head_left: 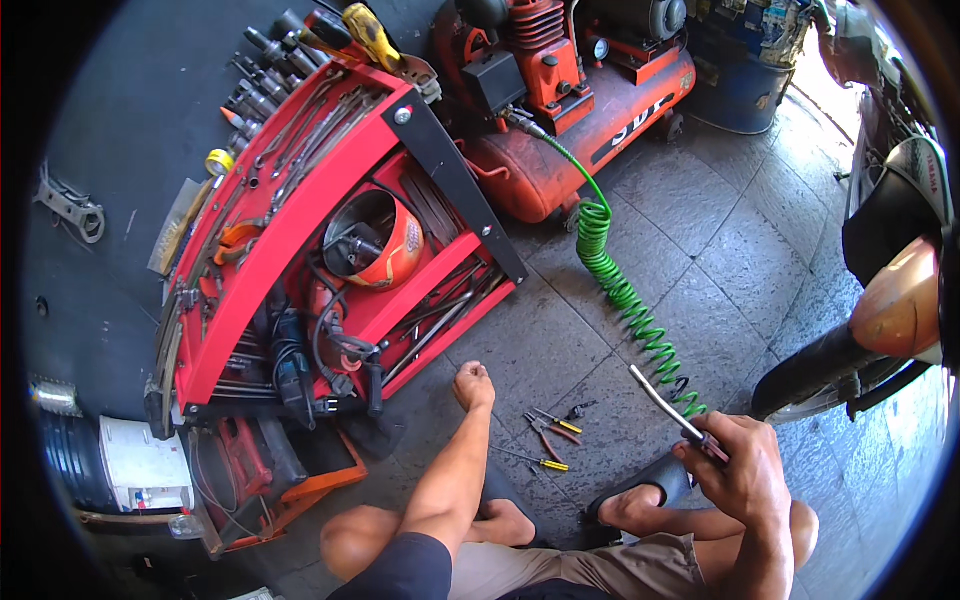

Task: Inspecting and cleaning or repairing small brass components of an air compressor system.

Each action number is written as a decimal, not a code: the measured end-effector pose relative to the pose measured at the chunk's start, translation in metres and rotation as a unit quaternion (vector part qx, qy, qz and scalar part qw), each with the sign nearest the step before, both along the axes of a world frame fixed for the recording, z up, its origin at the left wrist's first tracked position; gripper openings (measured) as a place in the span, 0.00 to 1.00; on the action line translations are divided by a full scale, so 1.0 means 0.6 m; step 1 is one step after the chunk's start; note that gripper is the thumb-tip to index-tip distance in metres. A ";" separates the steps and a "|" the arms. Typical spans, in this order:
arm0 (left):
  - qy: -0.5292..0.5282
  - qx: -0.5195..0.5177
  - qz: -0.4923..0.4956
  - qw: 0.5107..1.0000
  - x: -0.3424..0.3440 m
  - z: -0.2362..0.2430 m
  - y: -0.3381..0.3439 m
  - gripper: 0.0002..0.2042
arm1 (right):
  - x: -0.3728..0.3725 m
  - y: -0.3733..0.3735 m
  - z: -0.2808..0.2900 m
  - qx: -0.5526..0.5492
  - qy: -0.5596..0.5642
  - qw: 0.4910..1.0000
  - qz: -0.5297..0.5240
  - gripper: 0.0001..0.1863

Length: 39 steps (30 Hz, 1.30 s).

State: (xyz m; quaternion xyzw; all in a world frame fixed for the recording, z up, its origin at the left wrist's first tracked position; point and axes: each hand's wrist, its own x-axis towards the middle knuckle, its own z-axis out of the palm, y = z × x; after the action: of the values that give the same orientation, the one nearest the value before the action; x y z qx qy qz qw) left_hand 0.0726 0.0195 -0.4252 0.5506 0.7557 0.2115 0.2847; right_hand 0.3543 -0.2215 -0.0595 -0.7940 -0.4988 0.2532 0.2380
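Note:
My right hand (745, 465) is wrapped around an air blow gun (664, 405), its thin silvery nozzle pointing up and to the left. A green coiled air hose (622, 290) runs from near this hand to the red air compressor (560, 150). My left hand (473, 387) is closed in a fist beside the lower edge of the red tool cart (290, 240); whatever it may hold is hidden. Between the two hands, pliers (545, 436) and yellow-handled screwdrivers (553, 465) lie on the floor, with a small black part (577, 411) near them.
The cart carries wrenches, sockets, a corded power tool (291, 365) and an orange bowl-like container (390, 250). A motorcycle's front wheel (815, 375) stands at the right. A dark blue drum (735, 85) is at the back. An orange metal box (320, 480) sits at lower left.

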 end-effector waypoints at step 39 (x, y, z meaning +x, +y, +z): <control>-0.387 -0.150 -0.169 0.894 0.118 0.143 -0.020 0.16 | 0.023 0.029 -0.024 0.032 0.037 0.999 -0.022 0.15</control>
State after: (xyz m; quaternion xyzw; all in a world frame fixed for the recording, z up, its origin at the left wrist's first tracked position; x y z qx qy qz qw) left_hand 0.1435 0.0073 -0.3394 0.4955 0.5042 0.2402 0.6653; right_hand 0.3682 -0.2041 -0.0740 -0.7869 -0.4798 0.2612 0.2869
